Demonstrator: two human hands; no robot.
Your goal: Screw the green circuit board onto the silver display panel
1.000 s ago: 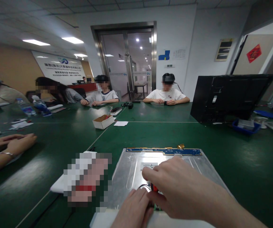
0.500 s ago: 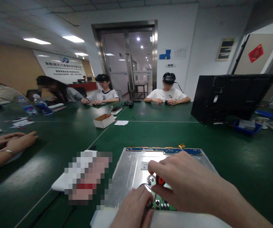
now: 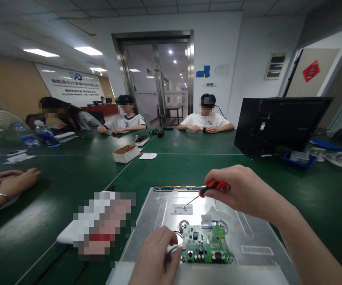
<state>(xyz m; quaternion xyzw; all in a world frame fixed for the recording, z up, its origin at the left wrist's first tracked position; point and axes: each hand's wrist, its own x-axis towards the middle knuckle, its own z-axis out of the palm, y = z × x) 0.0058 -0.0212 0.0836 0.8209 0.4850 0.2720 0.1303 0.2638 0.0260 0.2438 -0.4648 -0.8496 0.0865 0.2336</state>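
Half curled, the left hand [image 3: 156, 257] surrounds dark cables [image 3: 167, 258] at lower centre, grip unclear, beside a green circuit board [image 3: 208, 242] on a metal panel [image 3: 154, 215]; the right hand [image 3: 240, 190], wrist bent, grasps a screwdriver [image 3: 202, 192], partly hiding the panel. Black monitor [image 3: 280, 124], right.

Left of board [image 3: 205, 243]: left hand [image 3: 155, 253] hides part of cables [image 3: 171, 252], itself cut off by bottom edge. Beyond board: right hand [image 3: 239, 190] covers part of screwdriver [image 3: 204, 192] and strip [image 3: 176, 189]; print on label [image 3: 176, 209] too small to read. Far left of board: pink item [image 3: 111, 221] pixelated.
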